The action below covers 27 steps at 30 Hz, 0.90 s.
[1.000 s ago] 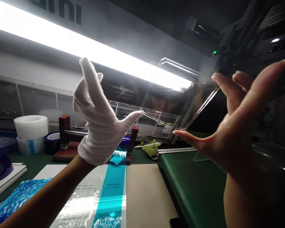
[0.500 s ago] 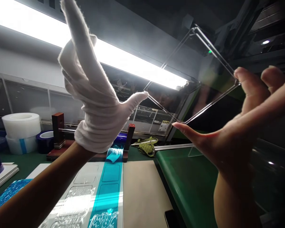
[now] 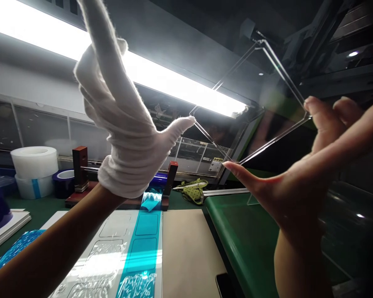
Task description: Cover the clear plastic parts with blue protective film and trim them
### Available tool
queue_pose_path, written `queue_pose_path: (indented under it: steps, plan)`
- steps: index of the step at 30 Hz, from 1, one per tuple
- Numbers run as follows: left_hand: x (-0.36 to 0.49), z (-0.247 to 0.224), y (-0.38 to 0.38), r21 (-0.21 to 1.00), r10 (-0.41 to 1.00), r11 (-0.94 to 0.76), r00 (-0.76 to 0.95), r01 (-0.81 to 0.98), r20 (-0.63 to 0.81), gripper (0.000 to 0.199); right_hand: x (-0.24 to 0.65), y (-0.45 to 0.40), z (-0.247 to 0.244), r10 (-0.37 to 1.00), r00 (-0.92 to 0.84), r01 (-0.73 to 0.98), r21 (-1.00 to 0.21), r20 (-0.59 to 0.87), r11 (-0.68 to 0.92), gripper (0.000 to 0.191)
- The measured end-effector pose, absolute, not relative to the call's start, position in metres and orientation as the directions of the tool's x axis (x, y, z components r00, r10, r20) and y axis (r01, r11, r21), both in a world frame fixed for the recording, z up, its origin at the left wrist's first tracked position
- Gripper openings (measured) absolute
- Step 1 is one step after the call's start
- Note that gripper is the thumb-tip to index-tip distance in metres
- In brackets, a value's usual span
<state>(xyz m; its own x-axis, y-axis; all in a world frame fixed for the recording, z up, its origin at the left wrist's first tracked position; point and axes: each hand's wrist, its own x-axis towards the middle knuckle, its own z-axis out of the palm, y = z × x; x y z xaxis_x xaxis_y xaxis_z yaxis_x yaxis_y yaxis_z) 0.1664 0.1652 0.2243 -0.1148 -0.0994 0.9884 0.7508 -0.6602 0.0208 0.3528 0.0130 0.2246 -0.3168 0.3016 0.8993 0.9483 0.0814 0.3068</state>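
Observation:
A clear, thin rectangular panel with cut corners [image 3: 251, 101] hangs tilted in the air before the lamp; its edges catch the light. Bare, my right hand [image 3: 301, 169] grips it by two corners, the thumb at the lower one and a fingertip at the right one. My left hand [image 3: 127, 111] wears a white glove. Its thumb tip touches the panel's left corner, while the index finger stretches upward, well apart, and the other fingers bend loosely behind. The top of that index finger is cut off by the frame.
A bright tube lamp [image 3: 174, 78] spans the back. Below stand clear tape rolls [image 3: 34, 165], a wooden roller stand [image 3: 81, 165] and a blue film strip [image 3: 144, 244] on white sheets. A beige board [image 3: 189, 244], a green belt [image 3: 233, 231] and a phone [image 3: 225, 285] lie rightward.
My right hand has shifted slightly left and down, and the panel's angle has changed a little with it. My left hand stays nearly in place; the view has moved slightly.

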Motion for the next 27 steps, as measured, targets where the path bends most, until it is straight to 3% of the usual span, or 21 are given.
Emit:
queue_pose_path:
  steps: [2,4,9,11,12,16,27]
  plan:
    - [0.170,0.222,0.158,0.069,-0.055,-0.718,-0.156,0.693,0.986,0.117,0.352,0.016,0.222,0.182,-0.211,0.975,0.221,0.960,-0.035,0.101]
    - [0.173,0.213,0.151,0.114,-0.009,-0.764,-0.186,0.635,0.982,0.115,0.354,0.019,0.212,0.185,-0.153,0.985,0.166,0.971,-0.056,0.106]
    - [0.164,0.131,0.141,0.240,0.219,-0.765,-0.109,0.597,0.970,0.115,0.367,0.018,0.152,0.430,-0.180,0.983,0.148,0.885,0.106,0.115]
    - [0.155,0.083,0.137,0.177,0.173,-0.766,-0.067,0.618,0.983,0.123,0.371,0.011,0.121,0.576,-0.205,0.976,0.125,0.791,0.177,0.115]
    - [0.149,0.059,0.133,0.189,0.240,-0.753,-0.004,0.630,0.971,0.125,0.371,0.007,0.106,0.638,-0.221,0.971,0.108,0.738,0.211,0.114]
    - [0.132,-0.005,0.116,0.173,0.288,-0.755,0.083,0.633,0.954,0.128,0.369,-0.004,0.064,0.796,-0.270,0.955,0.042,0.542,0.295,0.113]
    - [0.125,-0.031,0.112,0.223,0.406,-0.707,0.126,0.671,0.905,0.128,0.362,0.006,0.050,0.840,-0.234,0.945,-0.089,0.490,0.315,0.112]
